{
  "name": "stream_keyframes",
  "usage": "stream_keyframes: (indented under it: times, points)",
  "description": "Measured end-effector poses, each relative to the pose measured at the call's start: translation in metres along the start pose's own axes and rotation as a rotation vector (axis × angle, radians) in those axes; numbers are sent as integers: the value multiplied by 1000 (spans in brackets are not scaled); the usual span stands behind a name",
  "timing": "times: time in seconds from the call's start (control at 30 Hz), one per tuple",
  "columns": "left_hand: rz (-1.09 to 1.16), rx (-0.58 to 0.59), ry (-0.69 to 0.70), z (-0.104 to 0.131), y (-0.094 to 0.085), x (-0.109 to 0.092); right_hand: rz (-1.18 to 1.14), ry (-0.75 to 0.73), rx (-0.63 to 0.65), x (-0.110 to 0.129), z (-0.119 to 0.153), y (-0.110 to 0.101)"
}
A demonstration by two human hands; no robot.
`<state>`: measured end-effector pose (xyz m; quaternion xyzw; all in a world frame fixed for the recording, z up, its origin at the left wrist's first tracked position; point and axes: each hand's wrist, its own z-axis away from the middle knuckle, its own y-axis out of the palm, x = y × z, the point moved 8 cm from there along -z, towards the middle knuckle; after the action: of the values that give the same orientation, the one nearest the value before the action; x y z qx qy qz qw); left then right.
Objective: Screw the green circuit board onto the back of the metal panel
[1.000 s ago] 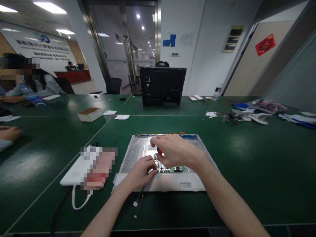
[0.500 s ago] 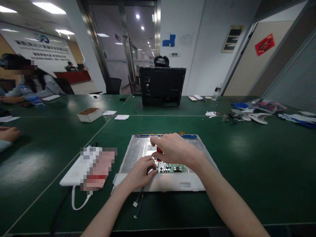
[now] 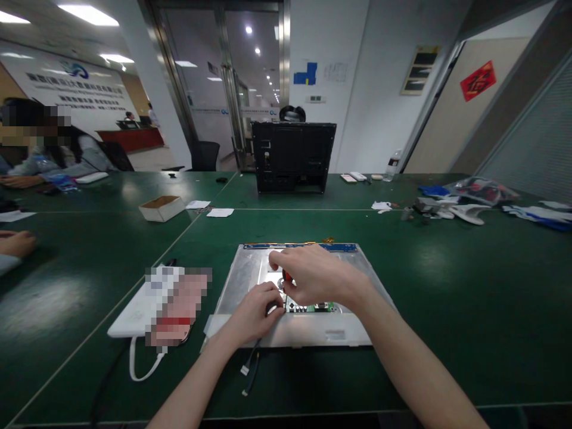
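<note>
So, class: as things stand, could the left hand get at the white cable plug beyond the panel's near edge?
Probably yes: nothing covers the white cable plug, just beside the left forearm. The left hand is at the panel, though, so it would likely have to draw back.

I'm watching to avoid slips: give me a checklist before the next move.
1. Right hand gripping the red-and-black tool: ok.
2. Tool's tip seated: cannot tell, too small and partly hidden.
3. Left hand clear of the tool's shaft: cannot tell, they are very close.
4. Metal panel lying on the table: ok.
5. Cable ends tucked away: not ok, they lie past the panel's near edge.
6. White device apart from the panel: ok.
</note>
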<state>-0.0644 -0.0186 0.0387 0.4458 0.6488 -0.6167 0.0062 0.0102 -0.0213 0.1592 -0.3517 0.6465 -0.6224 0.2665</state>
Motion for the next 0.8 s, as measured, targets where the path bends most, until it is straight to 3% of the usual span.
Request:
stream_keyframes:
  times: [0.27,0.53,0.8]
  points:
    - [-15,26,-25,0,0,-1,86,70,-75,-8,-5,0]
    - [-15,14,3,0,2,2,12,-21,-52,1,1,-3]
    - [-20,22,-19,1,0,-1,23,50,-16,-6,-3,1]
